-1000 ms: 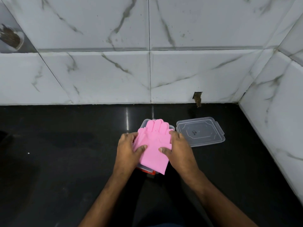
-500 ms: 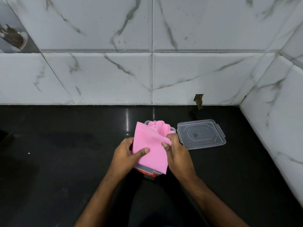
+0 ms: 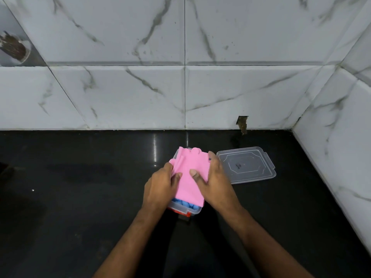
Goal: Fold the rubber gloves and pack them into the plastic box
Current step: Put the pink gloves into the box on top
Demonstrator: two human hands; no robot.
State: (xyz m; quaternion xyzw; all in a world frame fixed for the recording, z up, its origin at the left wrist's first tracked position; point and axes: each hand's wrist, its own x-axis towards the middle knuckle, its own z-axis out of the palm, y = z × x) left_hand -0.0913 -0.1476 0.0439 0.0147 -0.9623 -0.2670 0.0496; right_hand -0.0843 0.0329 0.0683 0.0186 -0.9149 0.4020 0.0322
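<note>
Pink rubber gloves [image 3: 189, 177], folded over, lie on top of a clear plastic box [image 3: 185, 210] with a red base on the black counter. My left hand [image 3: 160, 187] grips the fold's left edge, thumb on top. My right hand [image 3: 214, 183] presses on its right side, thumb on the pink rubber. Blue gloves [image 3: 185, 204] show inside the box at its near end, under the pink ones. Most of the box is hidden by the gloves and my hands.
The box's clear lid [image 3: 247, 164] lies flat on the counter just right of the box. White marble-tiled walls [image 3: 184, 87] close the counter at the back and on the right. A dark patch [image 3: 84, 173] marks the black counter to the left.
The pink gloves were lying flat, then their near end was lifted and folded toward the wall. Now the fold lies pressed down over the box, and blue gloves show beneath.
</note>
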